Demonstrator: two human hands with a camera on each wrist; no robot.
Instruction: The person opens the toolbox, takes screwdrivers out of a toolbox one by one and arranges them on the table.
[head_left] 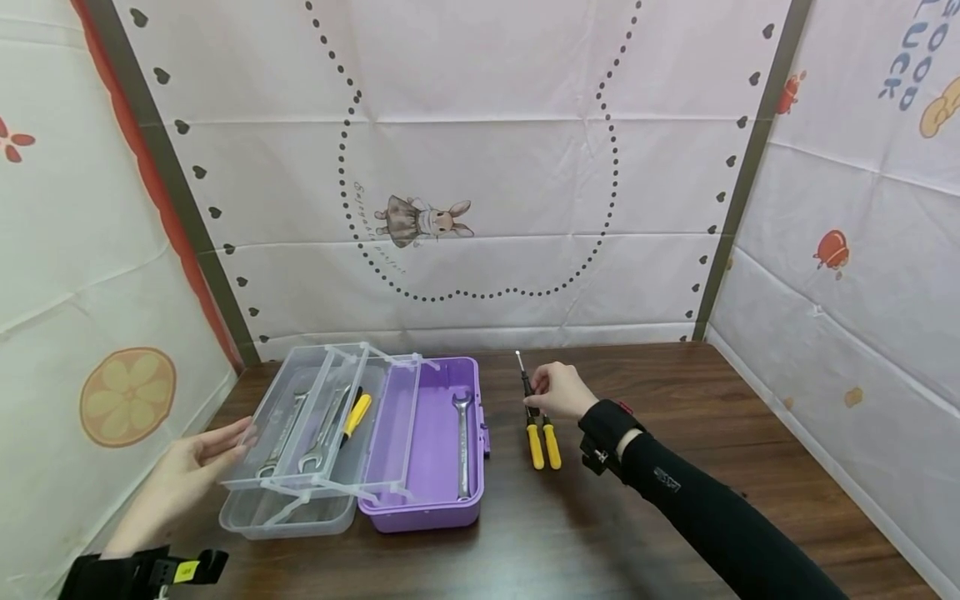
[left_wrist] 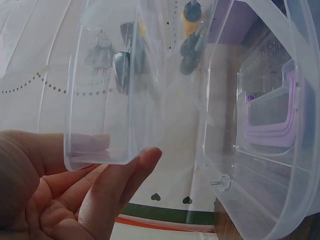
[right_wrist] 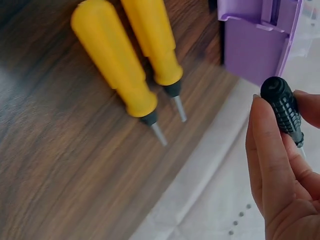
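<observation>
Left of the purple box (head_left: 431,518), the left hand (head_left: 187,467) pinches a clear tray (left_wrist: 97,125) containing wrenches (head_left: 326,433) and a yellow-handled tool (head_left: 359,412). The box contains one wrench (head_left: 462,450). Right of it, two yellow screwdrivers (right_wrist: 110,55) lie on the desk (head_left: 525,542); the right hand's (head_left: 562,390) fingers clamp a black screwdriver (right_wrist: 283,106). Far right of the box, wall cloth (head_left: 862,175) reads "GOOD LUCK".

White printed cloth (head_left: 480,150), creased by straight folds, rises behind and on both sides of a dark brown wood-grain table (head_left: 525,533). A dotted line (head_left: 615,161) and sideways rabbit (head_left: 427,221) mark the back panel, bordered by olive bands (head_left: 750,175); soft light glosses the tabletop.
</observation>
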